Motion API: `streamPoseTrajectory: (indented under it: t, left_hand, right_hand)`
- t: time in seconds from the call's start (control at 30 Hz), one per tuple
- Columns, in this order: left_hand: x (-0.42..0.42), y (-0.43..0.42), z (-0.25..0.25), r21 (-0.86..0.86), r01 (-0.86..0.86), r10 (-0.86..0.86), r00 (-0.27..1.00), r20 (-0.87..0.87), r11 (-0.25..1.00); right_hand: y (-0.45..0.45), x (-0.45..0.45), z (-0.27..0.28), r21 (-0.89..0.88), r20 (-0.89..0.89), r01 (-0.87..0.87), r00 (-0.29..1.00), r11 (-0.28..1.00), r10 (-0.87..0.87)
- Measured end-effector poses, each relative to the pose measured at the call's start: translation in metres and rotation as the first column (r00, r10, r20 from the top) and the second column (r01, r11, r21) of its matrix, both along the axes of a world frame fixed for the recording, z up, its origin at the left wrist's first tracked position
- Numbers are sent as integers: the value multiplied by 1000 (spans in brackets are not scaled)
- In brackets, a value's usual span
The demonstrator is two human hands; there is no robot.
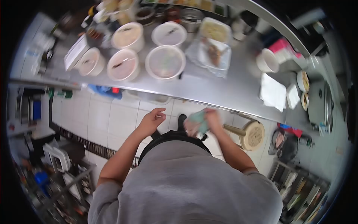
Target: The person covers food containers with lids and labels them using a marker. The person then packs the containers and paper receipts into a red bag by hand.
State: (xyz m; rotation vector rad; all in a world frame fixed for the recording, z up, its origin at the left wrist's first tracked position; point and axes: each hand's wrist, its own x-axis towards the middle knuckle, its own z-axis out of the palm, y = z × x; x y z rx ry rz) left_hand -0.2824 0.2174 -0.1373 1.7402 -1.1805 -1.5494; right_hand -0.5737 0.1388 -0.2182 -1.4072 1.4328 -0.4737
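Note:
My right hand [213,121] is closed on a crumpled cloth [197,123], pale green and pinkish, in front of my waist. Motion smears both the cloth and that hand. My left hand [153,120] is held out in front of my body with its fingers loosely bent and apart, and nothing in it. Both hands are on my side of the steel counter [209,89], apart from its front edge. On the counter beyond my left hand stand several lidded round tubs, the nearest a large tub [165,62] with a clear lid.
Further right on the counter are a plastic-wrapped tray [213,48], a white tub [267,61] and white paper towels [272,92]. A beige round stool [253,135] stands on the tiled floor to my right. Shelving with items [63,183] is behind me on the left.

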Motion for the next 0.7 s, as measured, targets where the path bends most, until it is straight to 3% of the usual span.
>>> streamPoseTrajectory:
  t: [0.03, 0.07, 0.1, 0.13, 0.17, 0.27, 0.3, 0.33, 0.37, 0.4, 0.5, 0.57, 0.63, 0.7]
  left_hand:
    - [14, 11, 0, -17, 26, -26, 999, 29, 1000]
    - [29, 22, -5, -18, -14, 14, 1000, 9, 1000]
    - [44, 33, -7, -8, -32, 32, 998, 48, 999]
    - [57, 43, -10, -3, -46, 47, 996, 82, 999]
    - [68, 52, -12, 0, -61, 60, 992, 111, 998]
    - [98, 90, -20, -6, -146, 146, 986, 76, 989]
    - [108, 105, -23, 1, -166, 166, 983, 81, 986]
    - [118, 120, -26, 10, -187, 186, 979, 89, 982]
    - [129, 135, -29, 16, -209, 206, 973, 101, 978]
    - [139, 151, -31, 27, -230, 225, 966, 130, 973]
    - [168, 200, -35, 68, -309, 289, 933, 214, 949]
    - [186, 237, -40, 145, -397, 350, 897, 270, 906]
    - [197, 262, -36, 251, -515, 459, 852, 251, 819]
    - [205, 289, -46, 274, -536, 479, 842, 249, 799]
  right_hand:
    - [-18, -4, 48, -224, -370, -133, 928, 965, 42]
    - [-45, -23, 48, 27, -66, 201, 978, 979, -199]
    - [-68, -39, 49, -75, -17, 192, 981, 979, -194]
    - [-70, -19, 75, -512, -394, -29, 896, 858, -205]
    - [-70, -2, 103, -724, -650, -392, 664, 567, -370]
    - [-33, 83, 95, -718, -521, -385, 850, 580, -80]
    - [-5, 113, 65, -621, -281, -300, 948, 724, 152]
    - [13, 140, 34, -448, -286, -489, 872, 749, 398]
    - [32, 168, -5, -138, -39, -522, 852, 842, 522]
    - [44, 199, -20, -26, -138, -577, 811, 817, 568]
    - [22, 237, -181, -336, -369, -410, 886, 848, 282]
    - [-22, 258, -183, -242, -666, -471, 717, 848, 208]
    - [-49, 273, -214, -458, -626, -370, 780, 808, 3]
    - [-70, 281, -237, -299, -479, -373, 855, 878, 201]
